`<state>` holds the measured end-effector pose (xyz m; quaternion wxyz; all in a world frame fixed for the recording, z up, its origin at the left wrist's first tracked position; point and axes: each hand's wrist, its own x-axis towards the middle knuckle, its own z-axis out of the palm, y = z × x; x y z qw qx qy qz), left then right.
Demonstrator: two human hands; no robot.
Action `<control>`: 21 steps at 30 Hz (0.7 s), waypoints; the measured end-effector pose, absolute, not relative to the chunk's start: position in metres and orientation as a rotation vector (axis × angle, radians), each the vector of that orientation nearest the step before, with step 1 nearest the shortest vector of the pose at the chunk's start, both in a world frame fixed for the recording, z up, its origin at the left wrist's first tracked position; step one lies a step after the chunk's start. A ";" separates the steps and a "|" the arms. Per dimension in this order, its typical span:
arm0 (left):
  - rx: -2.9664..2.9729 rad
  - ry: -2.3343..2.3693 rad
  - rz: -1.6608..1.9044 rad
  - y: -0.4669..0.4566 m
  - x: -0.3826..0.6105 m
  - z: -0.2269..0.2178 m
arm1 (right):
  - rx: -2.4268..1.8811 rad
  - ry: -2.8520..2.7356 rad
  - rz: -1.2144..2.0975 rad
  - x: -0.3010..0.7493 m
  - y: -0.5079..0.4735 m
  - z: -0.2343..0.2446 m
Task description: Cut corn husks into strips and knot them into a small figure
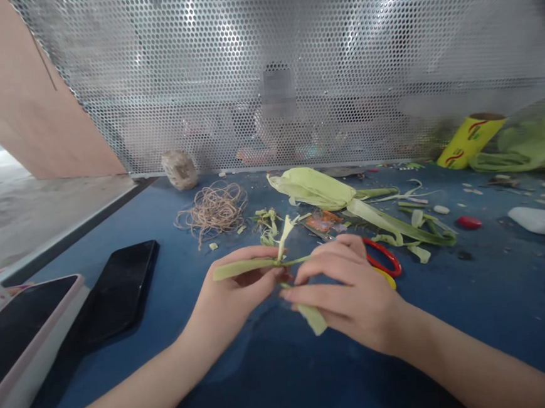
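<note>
Between my two hands is a small piece made of pale green corn husk strips (240, 268), crossed and joined near its middle. My left hand (241, 280) pinches it at the crossing, with one strip lying over the fingers and a frayed end pointing up. My right hand (349, 286) is closed on other strips; one flat end hangs below its fingertips. Behind the right hand show the red and yellow handles of scissors (384, 257), the rest hidden. A larger bundle of corn husk (311, 188) lies farther back, with long strips trailing right.
Tangled twine (219, 209) and a whitish block (180, 170) are at the back left. Two phones, one black (126, 291), lie left. At right are a yellow tube (471, 140), a white object (542, 220) and scraps. A perforated metal screen (223, 57) borders the blue table (452, 328).
</note>
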<state>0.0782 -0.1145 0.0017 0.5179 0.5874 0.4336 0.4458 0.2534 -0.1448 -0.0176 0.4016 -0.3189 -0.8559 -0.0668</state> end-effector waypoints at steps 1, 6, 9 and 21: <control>1.411 1.028 1.073 -0.114 0.078 0.001 | -0.870 -2.100 -0.162 0.255 -0.144 -0.017; 1.417 0.915 1.073 -0.115 0.075 -0.002 | -1.117 -1.836 0.457 0.256 -0.138 -0.014; 1.486 0.895 1.056 -0.115 0.074 -0.004 | -1.234 -1.727 0.758 0.254 -0.137 -0.013; 1.368 0.792 0.951 -0.114 0.081 -0.008 | -1.242 -1.423 1.244 0.245 -0.142 -0.008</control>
